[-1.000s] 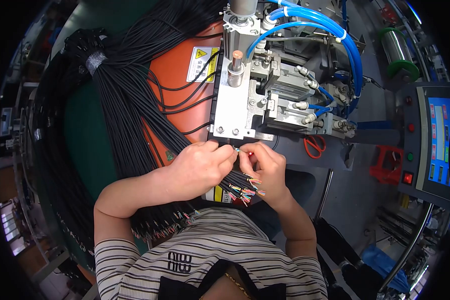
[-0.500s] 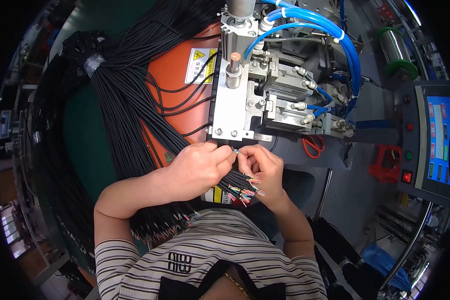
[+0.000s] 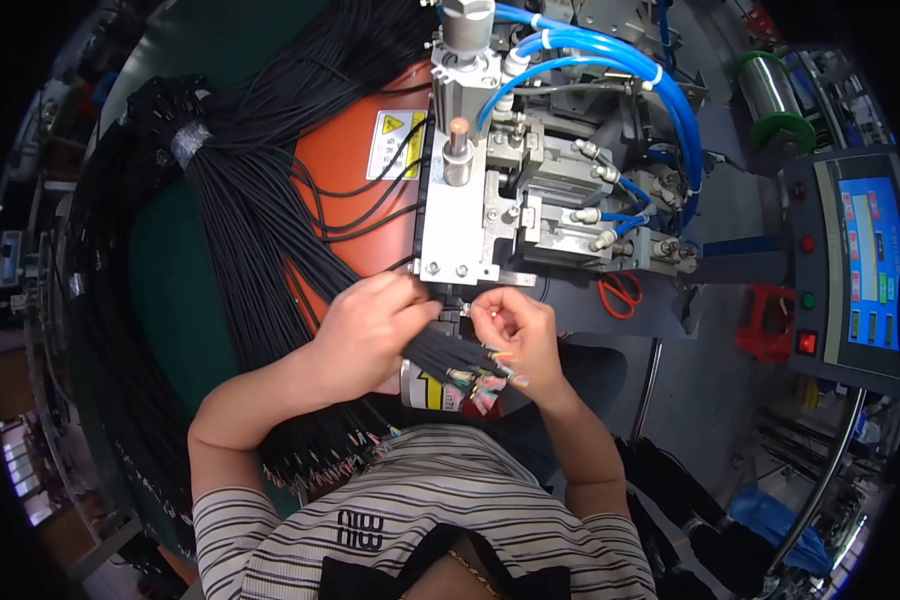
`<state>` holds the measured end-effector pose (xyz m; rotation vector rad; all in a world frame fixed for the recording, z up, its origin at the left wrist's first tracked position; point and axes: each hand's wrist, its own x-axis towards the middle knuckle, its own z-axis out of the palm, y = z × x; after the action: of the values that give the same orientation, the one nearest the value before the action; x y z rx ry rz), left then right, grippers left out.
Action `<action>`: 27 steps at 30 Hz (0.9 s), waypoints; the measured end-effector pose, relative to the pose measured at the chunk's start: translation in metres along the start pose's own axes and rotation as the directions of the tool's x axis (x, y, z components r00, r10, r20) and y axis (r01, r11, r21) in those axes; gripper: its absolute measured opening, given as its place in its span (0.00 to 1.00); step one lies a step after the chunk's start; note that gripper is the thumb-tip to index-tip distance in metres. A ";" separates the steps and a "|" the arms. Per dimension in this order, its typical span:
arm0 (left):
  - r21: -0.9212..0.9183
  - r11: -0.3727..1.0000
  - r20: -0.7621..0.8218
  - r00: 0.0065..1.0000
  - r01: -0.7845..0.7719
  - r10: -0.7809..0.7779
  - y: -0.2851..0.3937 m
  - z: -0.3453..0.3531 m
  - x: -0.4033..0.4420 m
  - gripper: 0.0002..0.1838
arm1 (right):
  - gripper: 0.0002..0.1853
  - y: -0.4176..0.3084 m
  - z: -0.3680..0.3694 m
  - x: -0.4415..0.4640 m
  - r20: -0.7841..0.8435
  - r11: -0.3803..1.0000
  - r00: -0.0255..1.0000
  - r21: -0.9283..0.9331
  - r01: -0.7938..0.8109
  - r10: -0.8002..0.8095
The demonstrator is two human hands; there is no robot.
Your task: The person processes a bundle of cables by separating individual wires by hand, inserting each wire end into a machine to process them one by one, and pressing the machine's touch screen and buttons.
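left hand point(image 3: 366, 325) is curled over black cables point(image 3: 442, 352), right hand point(image 3: 526, 338) curled near the machine point(image 3: 457, 225), both holds unclear.

Glare on metal plate point(image 3: 452, 228), wire ends point(image 3: 482, 386) blurred, dark edges

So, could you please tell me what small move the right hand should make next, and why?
Probably the right hand should steady the small pale tip just below the machine's metal plate: its fingertips are right beside that tip, while the left hand is at the black cables, whose coloured wire ends fan out near the right wrist.
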<state>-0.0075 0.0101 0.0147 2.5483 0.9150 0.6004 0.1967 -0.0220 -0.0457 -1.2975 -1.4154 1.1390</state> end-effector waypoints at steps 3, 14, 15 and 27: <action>0.034 0.998 -0.025 0.998 0.061 -0.060 -0.006 -0.002 -0.015 0.17 | 0.04 0.002 0.001 -0.002 -0.008 1.000 1.000 0.017 -0.017 0.017; 0.003 0.965 -0.104 0.959 -0.263 0.262 -0.016 0.011 -0.016 0.15 | 0.14 -0.016 -0.005 -0.016 0.225 0.856 0.974 0.498 -0.141 0.029; 0.013 0.969 -0.088 0.965 -0.248 0.248 -0.016 0.011 -0.017 0.15 | 0.17 -0.020 -0.004 -0.016 0.238 0.841 0.971 0.521 -0.145 0.020; -0.150 0.983 -0.196 0.978 -0.105 0.074 0.003 0.010 0.001 0.18 | 0.10 -0.013 0.004 -0.018 0.040 0.857 0.999 0.515 -0.010 -0.012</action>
<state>-0.0001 0.0068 0.0082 2.4286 0.7802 0.9187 0.1918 -0.0404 -0.0336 -0.8895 -1.0306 1.4303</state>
